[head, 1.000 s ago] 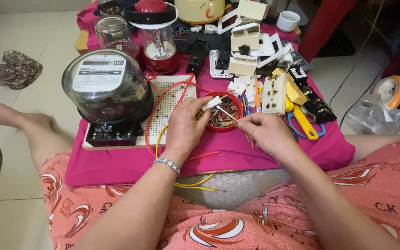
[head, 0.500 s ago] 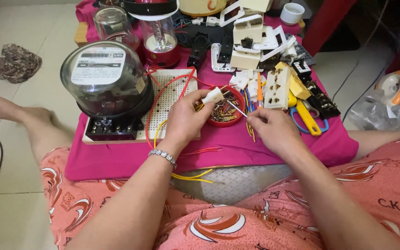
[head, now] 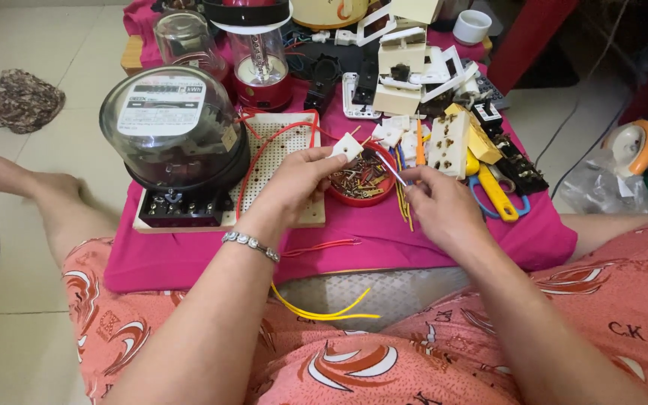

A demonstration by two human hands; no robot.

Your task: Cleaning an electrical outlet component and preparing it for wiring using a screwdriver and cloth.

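My left hand [head: 299, 182] pinches a small white plastic electrical part [head: 347, 146] between thumb and fingers, holding it above a red dish of screws [head: 363, 182]. My right hand [head: 438, 202] grips a thin screwdriver [head: 393, 168] whose tip points up and left toward the white part. A red wire [head: 264, 154] arcs from the perforated white board [head: 283, 169] toward my left hand. Both hands hover over the pink cloth [head: 339, 247] on the low table.
A round glass-domed electric meter [head: 172, 135] stands on the board at left. White sockets and switch parts [head: 414, 82], a red lantern [head: 259, 52], yellow-handled pliers [head: 495, 191] and loose yellow wires [head: 324, 311] lie about. My bare leg [head: 31, 195] stretches out left.
The view has shifted slightly down and right. My left hand has raised the white part a little, and the screwdriver tip has come closer to it.
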